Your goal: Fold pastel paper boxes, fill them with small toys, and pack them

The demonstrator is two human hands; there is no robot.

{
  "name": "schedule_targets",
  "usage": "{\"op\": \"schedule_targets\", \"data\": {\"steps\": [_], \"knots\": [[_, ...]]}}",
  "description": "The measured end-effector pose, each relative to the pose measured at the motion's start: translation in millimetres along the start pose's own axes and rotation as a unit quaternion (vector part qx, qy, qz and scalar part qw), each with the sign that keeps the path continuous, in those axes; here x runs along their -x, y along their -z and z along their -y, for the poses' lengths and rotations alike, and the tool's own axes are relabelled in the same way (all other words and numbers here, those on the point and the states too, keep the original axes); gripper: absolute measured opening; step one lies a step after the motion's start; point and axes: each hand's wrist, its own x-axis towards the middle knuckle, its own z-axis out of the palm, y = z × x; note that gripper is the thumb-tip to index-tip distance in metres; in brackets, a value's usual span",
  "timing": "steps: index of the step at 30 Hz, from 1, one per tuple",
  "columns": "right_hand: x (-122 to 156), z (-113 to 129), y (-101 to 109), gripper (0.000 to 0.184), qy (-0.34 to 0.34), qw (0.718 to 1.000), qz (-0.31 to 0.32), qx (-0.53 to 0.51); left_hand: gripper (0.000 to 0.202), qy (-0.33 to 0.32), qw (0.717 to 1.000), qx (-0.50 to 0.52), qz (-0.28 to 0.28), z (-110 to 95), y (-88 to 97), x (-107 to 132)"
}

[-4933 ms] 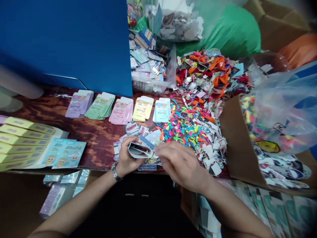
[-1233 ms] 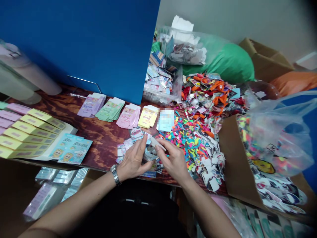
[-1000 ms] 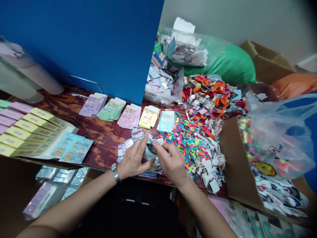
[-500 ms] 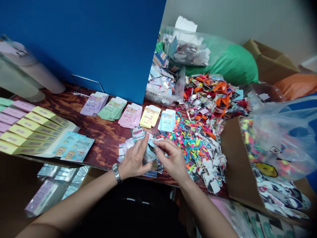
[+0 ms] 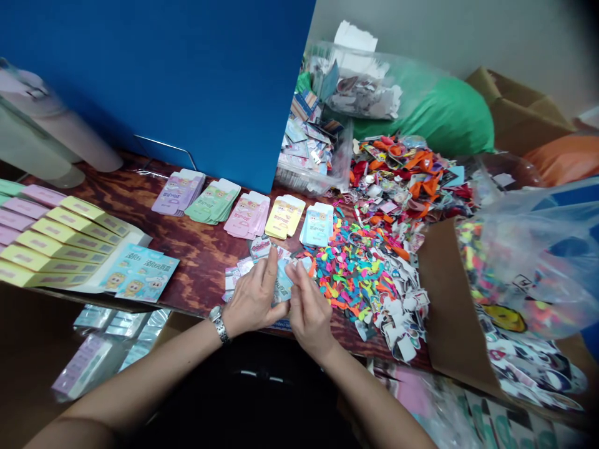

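Note:
Between my two hands is a small light-blue printed carton (image 5: 282, 284), partly covered by fingers. My left hand (image 5: 253, 294), with a metal wristwatch (image 5: 219, 323), grips its left side between thumb and long fingers. My right hand (image 5: 309, 312) has its fingers drawn together on the carton's right edge. Printed packets (image 5: 238, 272) lie under and left of the hands. Beyond them stand flat carton stacks in a row: purple (image 5: 176, 193), green (image 5: 213, 202), pink (image 5: 247, 214), yellow (image 5: 284, 217) and light blue (image 5: 317, 224).
Small colourful pieces (image 5: 360, 268) and white cut-outs (image 5: 402, 312) heap to the right, beside a cardboard box (image 5: 444, 299). Yellow boxes (image 5: 60, 249) and blue printed sheets (image 5: 145, 274) are at left. A blue panel (image 5: 154, 81) rises behind; a clear bin (image 5: 311, 178) holds packets.
My right hand has turned and its fingers have come together at the carton. The carton's light-blue face now shows where a dark gap was. My left hand has barely moved.

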Motion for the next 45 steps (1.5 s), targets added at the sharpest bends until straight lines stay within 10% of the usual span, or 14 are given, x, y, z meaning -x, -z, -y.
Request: {"op": "schedule_targets", "data": {"steps": [7,15,21,27,34,40,45], "knots": [[-14,-10,-8,0.067,0.029,0.996,0.082,-0.036,0.098,0.086,0.994,-0.046,0.048,13,30.1,24],[-82,-106,38,0.052,0.018,0.968,0.114,0.225,0.084,0.202,0.916,-0.346,-0.002,71,88.1,80],[-120,-171,55,0.082,-0.064,0.898,0.307,0.309,0.074,0.208,0.923,-0.324,-0.019,87,78.6,89],[-129,-195,36,0.094,-0.048,0.876,0.351,0.327,0.078,0.217,0.933,-0.285,-0.027,83,78.8,83],[-140,-167,46,0.046,-0.029,0.894,0.242,0.377,0.078,0.083,0.976,-0.174,-0.099,53,58.9,30],[-115,-78,67,0.019,0.140,0.937,0.000,0.321,0.082,0.011,0.993,0.049,-0.102,0,23.9,-24],[-79,-15,49,0.024,0.120,0.979,-0.026,0.162,0.109,0.034,0.989,0.095,-0.109,-20,0.9,-38]]}}
